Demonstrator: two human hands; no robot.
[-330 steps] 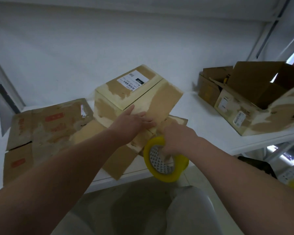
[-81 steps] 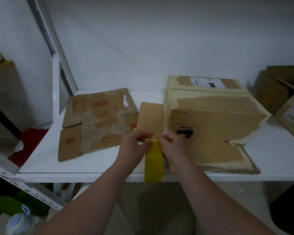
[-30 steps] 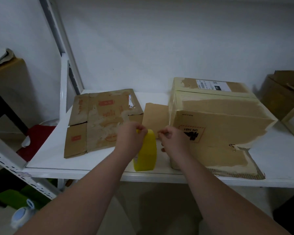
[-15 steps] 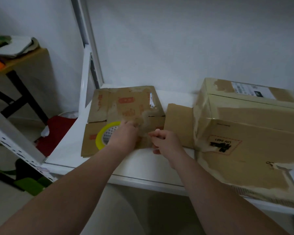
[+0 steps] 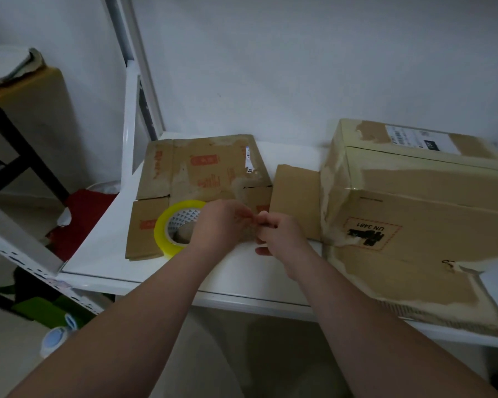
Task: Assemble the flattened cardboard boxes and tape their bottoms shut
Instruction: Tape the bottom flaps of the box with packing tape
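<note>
A yellow tape roll (image 5: pixel 175 228) lies flat on the front part of a flattened cardboard box (image 5: pixel 204 170) with red print, at the left of the white shelf (image 5: pixel 236 265). My left hand (image 5: pixel 222 225) is just right of the roll and no longer grips it. Its fingertips meet those of my right hand (image 5: pixel 279 237) above the shelf's middle, both pinched; whatever is between them is too blurred to make out. The assembled box (image 5: pixel 414 214) stands at the right, with one flap (image 5: pixel 296 196) out to its left and another flat toward the front edge.
A white shelf post (image 5: pixel 133 90) rises at the back left. Left of the shelf stand a brown table (image 5: pixel 20 110) with papers, a red cloth (image 5: pixel 81 214) and a bottle (image 5: pixel 56 337) on the floor. The wall is close behind the boxes.
My left hand has set the tape roll down on the flattened box and let go of it. Both hands have come together fingertip to fingertip. My view has shifted left.
</note>
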